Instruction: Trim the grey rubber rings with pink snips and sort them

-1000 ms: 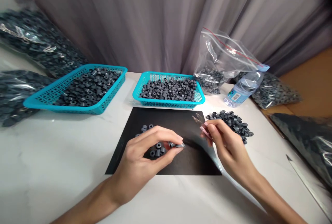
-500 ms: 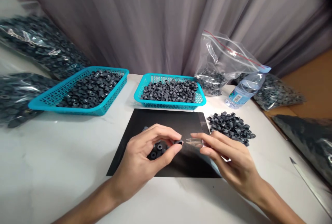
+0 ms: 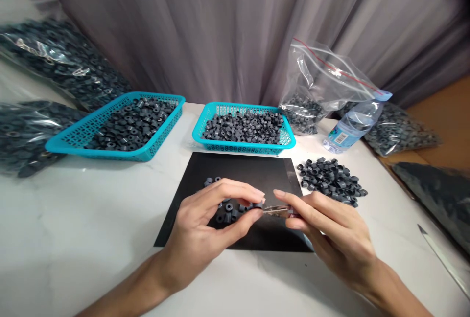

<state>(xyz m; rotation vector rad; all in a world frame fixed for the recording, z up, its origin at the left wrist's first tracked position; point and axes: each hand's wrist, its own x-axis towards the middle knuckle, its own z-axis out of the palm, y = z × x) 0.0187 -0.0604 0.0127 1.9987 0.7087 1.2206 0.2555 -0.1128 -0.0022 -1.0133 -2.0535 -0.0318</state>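
Note:
Between the thumb and fingertips of my left hand is a small dark grey plastic ring. My right hand is closed on a small two-pronged metal tool; its handle is hidden by the fingers, so I cannot tell its exact kind. The tool's tip meets the ring or lies right beside it. Beneath both hands lies a black mat. Loose grey rings rest on it, partly hidden by my left hand.
Two blue baskets of grey rings stand at the back. A pile of grey pieces lies right of the mat, near a water bottle and a zip bag. Filled bags stand left. A pointed strip lies far right.
The metal tool has closed the gap to the ring, its prongs now nearer together. My left hand has tilted slightly, showing more rings on the mat. The whole view has shifted a little.

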